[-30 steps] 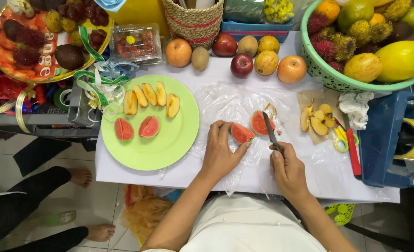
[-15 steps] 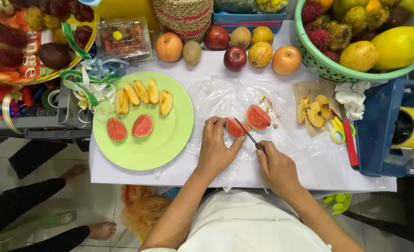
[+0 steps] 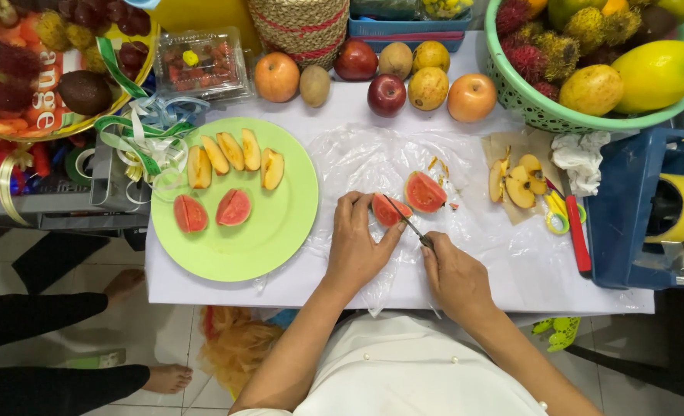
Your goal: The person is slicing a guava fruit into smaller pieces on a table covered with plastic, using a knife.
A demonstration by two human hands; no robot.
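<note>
— What have your hands got just now?

— My left hand (image 3: 355, 246) pins a red-fleshed fruit piece (image 3: 388, 209) to the clear plastic sheet (image 3: 373, 158) on the counter (image 3: 511, 270); its grip is pressed down over the piece's near edge, fingertips curled on it. My right hand (image 3: 456, 279) has its grip pinched tight around the handle of a small knife (image 3: 405, 219), and the blade runs up toward ten o'clock and lies across that piece.

— Where does the piece sit among the rest?

— Roughly mid-counter. A second red-fleshed half (image 3: 424, 192) lies just beside it at two o'clock, cut face up. At nine o'clock, well apart, stands the green plate (image 3: 280, 223) with four pale wedges (image 3: 234, 159) in a row and two more red pieces (image 3: 212, 209) below them.

— And farther out?

— At three o'clock, a brown paper (image 3: 507, 142) carries yellowish fruit slices (image 3: 515, 181), with a red-handled tool (image 3: 577, 231) next to it. Along twelve o'clock runs a row of whole fruit (image 3: 388, 77), and at one o'clock a green basket (image 3: 527, 100) is heaped with more. Someone else's bare foot (image 3: 169, 377) shows on the floor at seven o'clock.
</note>
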